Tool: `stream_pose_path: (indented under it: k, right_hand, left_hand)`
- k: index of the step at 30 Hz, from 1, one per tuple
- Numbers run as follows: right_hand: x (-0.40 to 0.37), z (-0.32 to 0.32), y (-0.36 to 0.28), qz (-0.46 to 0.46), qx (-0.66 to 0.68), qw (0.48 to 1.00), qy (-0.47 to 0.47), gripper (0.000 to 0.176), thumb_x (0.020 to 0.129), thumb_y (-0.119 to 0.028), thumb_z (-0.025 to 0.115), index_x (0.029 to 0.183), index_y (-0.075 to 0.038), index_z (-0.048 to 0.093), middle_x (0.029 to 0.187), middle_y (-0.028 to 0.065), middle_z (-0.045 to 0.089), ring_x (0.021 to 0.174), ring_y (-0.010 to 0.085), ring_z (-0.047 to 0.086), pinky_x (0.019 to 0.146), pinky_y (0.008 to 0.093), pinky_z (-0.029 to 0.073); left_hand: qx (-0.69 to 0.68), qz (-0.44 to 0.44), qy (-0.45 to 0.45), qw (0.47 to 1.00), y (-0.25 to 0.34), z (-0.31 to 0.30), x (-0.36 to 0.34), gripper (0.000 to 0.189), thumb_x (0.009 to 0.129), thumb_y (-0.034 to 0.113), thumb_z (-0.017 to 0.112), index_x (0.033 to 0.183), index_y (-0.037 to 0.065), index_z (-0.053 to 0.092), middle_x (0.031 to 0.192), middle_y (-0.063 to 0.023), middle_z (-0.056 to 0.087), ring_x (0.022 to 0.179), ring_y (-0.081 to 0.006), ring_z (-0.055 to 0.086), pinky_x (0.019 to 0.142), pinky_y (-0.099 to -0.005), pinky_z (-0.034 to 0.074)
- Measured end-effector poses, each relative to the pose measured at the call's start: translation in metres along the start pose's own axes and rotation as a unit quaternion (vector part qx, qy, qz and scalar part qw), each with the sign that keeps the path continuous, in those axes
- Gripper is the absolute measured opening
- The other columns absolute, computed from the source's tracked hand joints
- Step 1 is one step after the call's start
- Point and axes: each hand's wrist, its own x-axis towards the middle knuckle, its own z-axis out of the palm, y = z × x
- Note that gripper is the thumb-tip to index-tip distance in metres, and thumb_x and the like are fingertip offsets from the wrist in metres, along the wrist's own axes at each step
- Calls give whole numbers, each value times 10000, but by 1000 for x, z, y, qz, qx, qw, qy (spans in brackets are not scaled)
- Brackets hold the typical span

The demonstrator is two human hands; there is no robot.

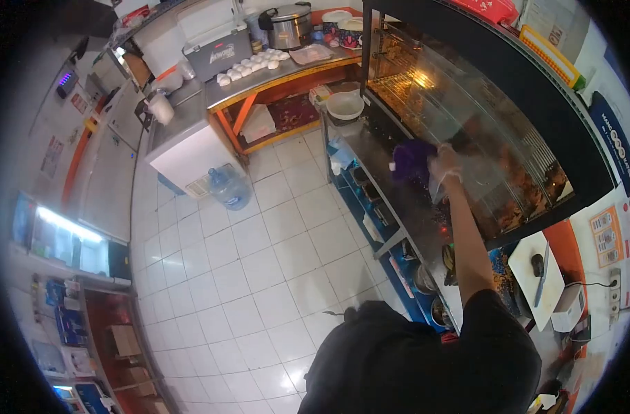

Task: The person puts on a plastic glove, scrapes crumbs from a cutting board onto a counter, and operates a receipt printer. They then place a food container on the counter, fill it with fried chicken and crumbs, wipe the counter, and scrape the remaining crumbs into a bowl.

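Cloth, purple, crumpled, clasped in the right hand, beside glossy glass, left hand unseen

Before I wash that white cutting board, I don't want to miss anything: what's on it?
On the white cutting board lie a knife and a small dark item. Whatever is directly beneath them is covered.

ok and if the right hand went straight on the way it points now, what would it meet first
Most likely the glass front of the lit cabinet; the right hand, with the purple cloth, points toward it, though one view leaves the gap unclear.
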Motion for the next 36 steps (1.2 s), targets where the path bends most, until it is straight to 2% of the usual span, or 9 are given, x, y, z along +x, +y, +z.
stream_pose_path:
  k: [5,6,8,16,23,25,26,29,36]
  right_hand:
    - [68,15,-8,109,120,973,-166,440,927,-248,483,1301,-18,492,1265,203,547,1128,361,551,981,408,439]
    - [67,11,-22,84,79,985,-126,480,944,-282,444,1336,-5,452,1323,219,499,1174,373,517,1005,419,415]
    - [69,-1,-41,63,42,993,-87,521,961,-315,405,1370,8,412,1381,234,452,1221,386,483,1028,431,391]
    - [129,29,-65,79,108,990,-54,442,982,-261,371,1286,31,501,1350,263,471,1277,333,443,1065,388,333]
    - [192,117,-79,-18,27,984,-177,433,980,-122,390,1399,-16,381,1384,167,451,1268,297,444,1090,353,340]
    - [210,177,-38,106,789,604,-20,443,982,-142,426,1407,-24,376,1365,150,469,1255,254,455,1062,323,368]
    - [218,181,-48,104,787,607,-29,443,982,-142,426,1407,-24,376,1365,150,469,1255,254,455,1062,323,368]
    - [236,96,-158,31,168,984,-50,428,944,-192,532,1319,9,489,1218,161,577,1116,240,553,950,343,437]
    - [372,153,-265,65,430,885,-165,444,825,-77,559,1266,-26,539,1152,158,622,1048,211,583,914,336,462]
  left_hand:
    - [311,191,156,918,48,-18,-28,287,857,226,636,1062,28,661,850,-118,701,795,-161,659,698,-309,521]
    - [-17,307,228,924,21,-19,4,297,905,253,564,1091,38,650,921,-100,697,839,-163,648,687,-297,498]
    - [-311,-104,33,944,63,-64,124,373,927,234,533,1242,35,554,1021,-97,688,858,-168,647,699,-287,499]
    - [8,244,0,970,226,-161,317,359,888,54,509,1238,-6,562,1042,-168,690,976,-183,661,793,-326,527]
    - [-188,28,-24,982,312,-226,340,447,946,262,584,1314,24,498,1055,-107,689,853,-189,662,661,-315,504]
    - [-182,-39,-24,982,306,-231,359,406,938,294,591,1272,70,536,1032,-117,687,865,-218,658,672,-346,510]
    - [-174,-59,-32,982,304,-233,362,390,933,296,593,1256,83,545,1033,-120,686,873,-230,657,668,-362,514]
    - [-303,-138,-132,934,265,-232,408,266,899,175,600,1135,52,614,1031,-148,662,852,-263,658,686,-345,533]
    - [-53,42,-144,987,320,-288,492,294,897,170,599,1162,43,593,1037,-161,656,846,-279,659,693,-366,540]
